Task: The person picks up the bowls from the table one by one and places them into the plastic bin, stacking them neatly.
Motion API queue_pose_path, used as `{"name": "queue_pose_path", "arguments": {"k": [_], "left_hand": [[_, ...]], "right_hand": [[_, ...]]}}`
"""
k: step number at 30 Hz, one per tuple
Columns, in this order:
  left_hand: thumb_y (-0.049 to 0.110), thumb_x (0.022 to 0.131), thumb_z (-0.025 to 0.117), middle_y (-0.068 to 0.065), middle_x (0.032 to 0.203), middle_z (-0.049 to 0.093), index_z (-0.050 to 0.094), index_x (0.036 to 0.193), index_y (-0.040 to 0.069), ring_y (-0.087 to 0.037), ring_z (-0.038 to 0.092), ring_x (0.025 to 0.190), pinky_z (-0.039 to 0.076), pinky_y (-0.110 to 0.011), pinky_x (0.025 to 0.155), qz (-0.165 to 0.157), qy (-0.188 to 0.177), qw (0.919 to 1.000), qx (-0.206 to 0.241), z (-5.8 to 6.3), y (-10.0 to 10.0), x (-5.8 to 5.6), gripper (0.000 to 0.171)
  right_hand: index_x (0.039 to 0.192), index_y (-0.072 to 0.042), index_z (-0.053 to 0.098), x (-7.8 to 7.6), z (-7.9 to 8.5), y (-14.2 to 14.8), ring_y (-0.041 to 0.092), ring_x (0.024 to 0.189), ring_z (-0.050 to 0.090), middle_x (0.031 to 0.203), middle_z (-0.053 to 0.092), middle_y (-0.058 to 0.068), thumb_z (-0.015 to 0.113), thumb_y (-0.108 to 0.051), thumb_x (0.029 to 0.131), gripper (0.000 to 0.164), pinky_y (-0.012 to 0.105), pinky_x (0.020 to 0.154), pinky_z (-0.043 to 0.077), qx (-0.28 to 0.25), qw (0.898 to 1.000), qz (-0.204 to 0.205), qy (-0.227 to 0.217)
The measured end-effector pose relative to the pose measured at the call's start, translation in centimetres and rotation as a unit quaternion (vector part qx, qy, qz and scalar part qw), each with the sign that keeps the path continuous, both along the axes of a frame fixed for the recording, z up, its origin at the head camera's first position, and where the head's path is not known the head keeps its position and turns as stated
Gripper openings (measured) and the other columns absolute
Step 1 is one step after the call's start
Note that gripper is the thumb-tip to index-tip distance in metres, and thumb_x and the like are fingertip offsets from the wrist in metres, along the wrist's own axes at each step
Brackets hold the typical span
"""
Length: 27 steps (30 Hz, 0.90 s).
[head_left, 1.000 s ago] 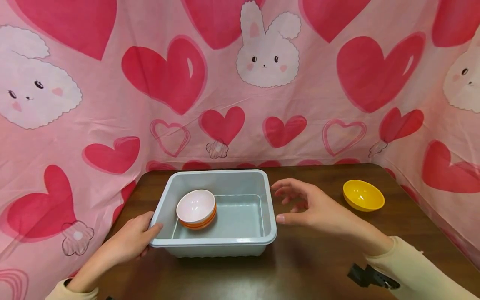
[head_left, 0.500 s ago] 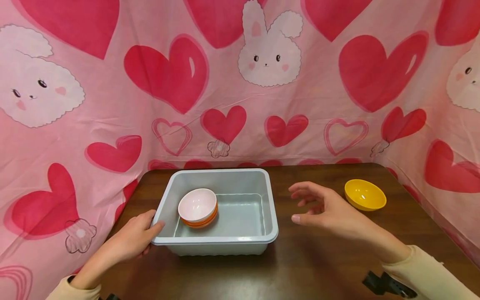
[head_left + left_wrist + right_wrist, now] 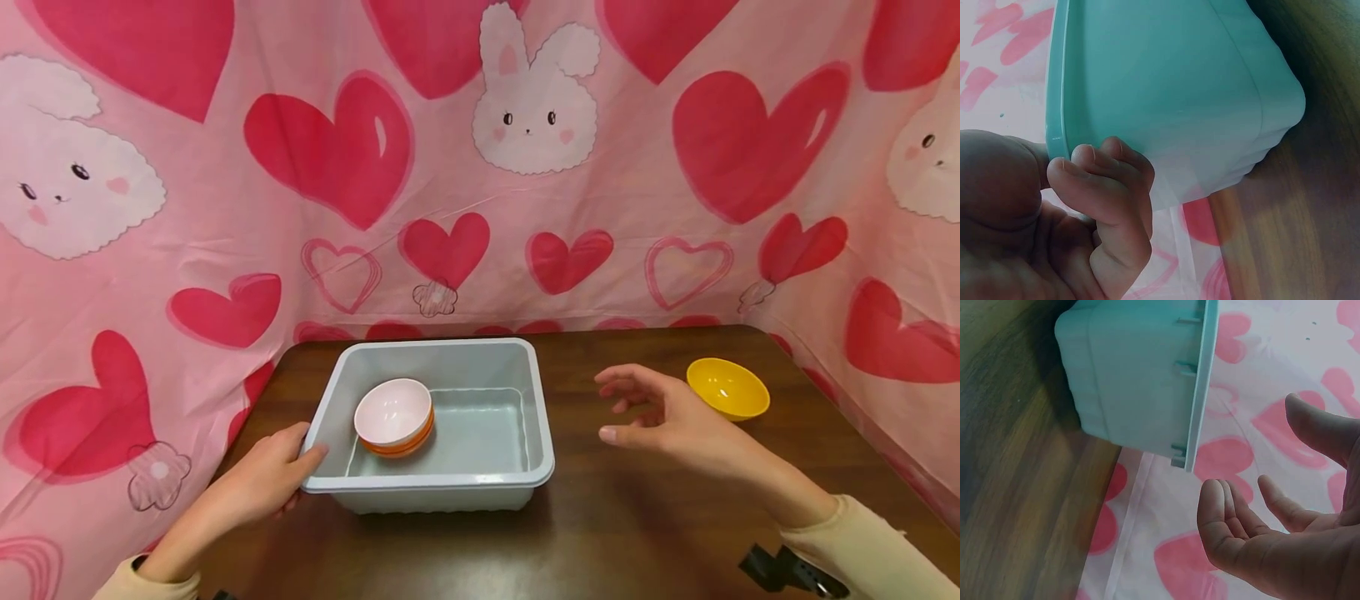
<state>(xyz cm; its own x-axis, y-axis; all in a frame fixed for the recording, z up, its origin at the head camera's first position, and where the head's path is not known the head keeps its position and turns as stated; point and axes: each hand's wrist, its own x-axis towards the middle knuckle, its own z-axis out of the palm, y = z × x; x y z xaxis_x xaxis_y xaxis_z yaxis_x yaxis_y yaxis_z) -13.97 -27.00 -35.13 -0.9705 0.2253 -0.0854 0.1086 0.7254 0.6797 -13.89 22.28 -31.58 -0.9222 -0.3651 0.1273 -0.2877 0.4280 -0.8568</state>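
A light grey plastic basin [image 3: 480,481] stands on the dark wooden table, looking teal in both wrist views. My left hand [image 3: 264,473] grips its left rim near the front corner, thumb over the top and fingers curled under the lip. Inside the basin, toward the left, a white bowl [image 3: 393,412] sits on orange bowls [image 3: 397,451]. To the right of the basin my right hand [image 3: 651,414] hovers in the air, fingers loosely bent and thumb apart, holding nothing. Behind that hand lies a yellow bowl [image 3: 727,388], partly overlapped by the wrist in the head view.
The brown wooden table [image 3: 600,533] ends at a pink cloth [image 3: 450,192] printed with hearts and rabbits, which hangs behind it and along both sides. Dark straps show at the cream sleeves [image 3: 862,542].
My right hand has moved away from the basin's right rim, rightward toward the yellow bowl. The left hand keeps its grip on the basin, and the bowls stay where they were.
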Motion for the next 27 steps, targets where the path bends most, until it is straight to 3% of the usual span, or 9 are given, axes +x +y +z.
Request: {"name": "queue_pose_path", "arguments": {"k": [13, 27], "left_hand": [[0.012, 0.106, 0.06, -0.004, 0.056, 0.051, 0.055, 0.113, -0.002, -0.02, 0.051, 0.041, 0.048, -0.034, 0.038, -0.003, 0.004, 1.0, 0.008, -0.2, 0.0, 0.2, 0.017], [0.012, 0.106, 0.06, -0.004, 0.057, 0.051, 0.055, 0.112, -0.001, -0.02, 0.051, 0.042, 0.048, -0.034, 0.038, 0.0, 0.009, 1.0, 0.004, -0.2, 0.0, 0.1, 0.015]], "right_hand": [[0.139, -0.004, 0.058, 0.1, -1.4, 1.4, 0.029, 0.108, 0.059, 0.127, 0.065, 0.01, 0.082, -0.015, 0.091, 0.054, 0.03, 0.085, 0.057, 0.016, 1.0, -0.02, 0.008], [0.141, -0.004, 0.057, 0.2, -2.9, 3.4, 0.018, 0.105, 0.061, 0.128, 0.066, 0.012, 0.083, -0.014, 0.091, 0.058, 0.027, 0.084, 0.057, 0.04, 0.996, -0.079, 0.025]]}}
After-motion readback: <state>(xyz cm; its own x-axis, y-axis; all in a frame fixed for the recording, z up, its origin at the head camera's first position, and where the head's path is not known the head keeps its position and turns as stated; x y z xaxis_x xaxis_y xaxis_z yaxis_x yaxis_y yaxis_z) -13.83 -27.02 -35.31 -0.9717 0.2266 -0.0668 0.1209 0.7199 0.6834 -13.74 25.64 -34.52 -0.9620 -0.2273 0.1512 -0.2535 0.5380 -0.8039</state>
